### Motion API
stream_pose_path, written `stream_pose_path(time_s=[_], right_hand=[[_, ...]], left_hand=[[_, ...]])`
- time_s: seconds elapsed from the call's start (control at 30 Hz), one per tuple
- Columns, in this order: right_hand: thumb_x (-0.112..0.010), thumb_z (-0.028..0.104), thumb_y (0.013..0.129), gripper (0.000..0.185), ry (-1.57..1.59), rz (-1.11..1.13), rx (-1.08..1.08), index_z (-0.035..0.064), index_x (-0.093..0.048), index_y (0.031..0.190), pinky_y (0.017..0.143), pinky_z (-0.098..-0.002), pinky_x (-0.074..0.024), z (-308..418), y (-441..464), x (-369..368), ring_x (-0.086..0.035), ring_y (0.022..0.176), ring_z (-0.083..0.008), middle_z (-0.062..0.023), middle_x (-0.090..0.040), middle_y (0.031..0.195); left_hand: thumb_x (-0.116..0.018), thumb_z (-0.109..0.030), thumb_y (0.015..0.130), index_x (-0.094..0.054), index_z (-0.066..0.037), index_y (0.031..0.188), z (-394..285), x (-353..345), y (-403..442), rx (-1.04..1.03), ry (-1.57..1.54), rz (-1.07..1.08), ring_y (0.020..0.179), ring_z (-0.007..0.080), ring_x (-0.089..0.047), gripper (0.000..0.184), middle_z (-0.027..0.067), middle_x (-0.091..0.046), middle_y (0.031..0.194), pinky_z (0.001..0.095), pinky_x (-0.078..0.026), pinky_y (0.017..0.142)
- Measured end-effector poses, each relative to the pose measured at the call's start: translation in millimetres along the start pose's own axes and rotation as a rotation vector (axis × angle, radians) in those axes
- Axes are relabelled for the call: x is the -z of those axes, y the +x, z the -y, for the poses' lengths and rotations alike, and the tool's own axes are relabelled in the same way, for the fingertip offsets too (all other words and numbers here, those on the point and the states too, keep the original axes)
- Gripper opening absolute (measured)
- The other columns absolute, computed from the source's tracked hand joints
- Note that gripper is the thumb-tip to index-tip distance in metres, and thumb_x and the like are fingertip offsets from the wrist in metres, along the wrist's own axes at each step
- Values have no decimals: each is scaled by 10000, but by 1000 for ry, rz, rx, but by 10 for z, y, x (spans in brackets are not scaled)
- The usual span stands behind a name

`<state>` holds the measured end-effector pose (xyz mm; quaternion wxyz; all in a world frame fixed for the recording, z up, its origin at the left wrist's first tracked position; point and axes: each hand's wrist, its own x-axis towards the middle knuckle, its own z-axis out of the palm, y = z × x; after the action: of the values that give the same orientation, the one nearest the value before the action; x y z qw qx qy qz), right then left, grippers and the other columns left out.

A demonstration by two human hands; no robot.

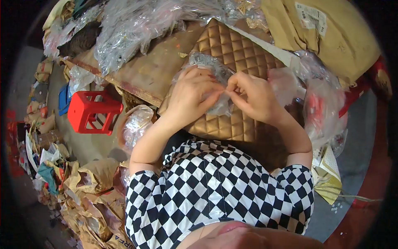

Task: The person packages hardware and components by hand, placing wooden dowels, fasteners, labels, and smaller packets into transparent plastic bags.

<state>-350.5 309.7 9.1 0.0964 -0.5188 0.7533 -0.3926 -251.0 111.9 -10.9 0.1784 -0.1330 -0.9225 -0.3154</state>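
Over a brown quilted mat (232, 45), my left hand (195, 97) and my right hand (253, 97) meet with their fingertips nearly touching. Both are closed in a pinch on the edge of a clear plastic bag (219, 108). The bag lies beneath and between them on the mat, partly hidden by my left hand. Its contents are hard to make out; something pale shows near its top. A translucent pinkish plastic bag (282, 85) rests just right of my right hand.
Clear plastic bags (128, 31) are heaped at the table's back left. A large brown sack (331, 54) lies at the back right. On the floor at left are a red stool (85, 112), a blue object (64, 99) and brown paper bags (97, 176).
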Motion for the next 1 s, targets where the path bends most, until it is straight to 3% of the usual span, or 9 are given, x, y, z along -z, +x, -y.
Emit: stream_pose_path(time_s=[0.1, 0.3, 0.37, 0.47, 0.6, 0.73, 0.8, 0.9, 1.0], right_hand=[[-671, 14, 834, 146, -7, -14, 27, 14, -562, 932, 671, -302, -517, -33, -35, -16, -653, 749, -210, -106, -641, 838], [-686, -8, 833, 174, 196, -88, -89, 23, -553, 941, 633, -250, -474, -139, -87, -85, -607, 723, -119, -56, -635, 822], [-688, -18, 834, 184, 311, -88, -118, 29, -552, 949, 628, -237, -462, -149, -80, -117, -593, 732, -90, -39, -635, 827], [-690, -34, 837, 207, 443, -80, -109, 45, -537, 954, 630, -227, -455, -169, -29, -94, -574, 735, -61, -17, -619, 834], [-694, -26, 830, 209, 206, -174, 150, 55, -544, 950, 636, -241, -469, -81, 11, 142, -592, 727, -104, -22, -619, 845], [-712, 1, 793, 213, 213, -147, 453, 43, -609, 975, 653, -295, -523, -97, 71, 368, -655, 726, -207, -52, -663, 872], [-712, 71, 827, 232, 175, 204, 238, 32, -631, 1041, 683, -287, -529, -165, 127, 414, -661, 769, -225, -73, -668, 925], [-657, 215, 909, 260, 132, 57, -173, 53, -631, 1110, 757, -310, -531, -955, 445, 380, -668, 876, -223, -100, -662, 1036], [-652, 271, 904, 247, 10, -254, -236, 63, -668, 1037, 725, -318, -513, -1935, 982, 247, -665, 851, -188, -85, -699, 940]], left_hand=[[-747, -178, 721, -732, -110, 844, 27, -18, -44, -25, 70, -79, 1008, 268, -605, 141, 47, -687, 869, 438, -431, 901], [-747, -141, 758, -728, -67, 882, 360, 5, -390, 378, 52, -246, 1012, 245, -622, 145, 75, -704, 908, 388, -474, 901], [-721, -84, 824, -723, -36, 918, 242, -117, -367, 569, -785, -353, 990, 167, -609, 105, 49, -702, 934, 290, -479, 829], [-699, -46, 854, -712, -13, 934, 328, -104, -434, 706, -890, -40, 946, 126, -614, 87, 48, -692, 966, 261, -488, 811], [-682, -2, 847, -710, -1, 936, 202, 152, -37, 283, -664, -225, 951, 164, -643, 94, 88, -700, 996, 271, -502, 821], [-660, -32, 826, -710, -56, 886, 228, 439, 150, -193, -202, -97, 1045, 294, -642, 82, 81, -697, 1028, 387, -486, 922], [-618, -32, 815, -694, -90, 960, 461, 312, -54, -208, -211, 27, 1174, 313, -583, 174, 61, -684, 1093, 454, -433, 1014], [-647, -58, 791, -692, -117, 984, 619, 104, -300, -76, -49, 236, 1227, 298, -546, 206, 40, -669, 1123, 502, -364, 1079], [-679, -87, 753, -687, -131, 1014, 552, 167, -242, -38, -14, 324, 1260, 288, -518, 264, 26, -655, 1136, 562, -267, 1128]])
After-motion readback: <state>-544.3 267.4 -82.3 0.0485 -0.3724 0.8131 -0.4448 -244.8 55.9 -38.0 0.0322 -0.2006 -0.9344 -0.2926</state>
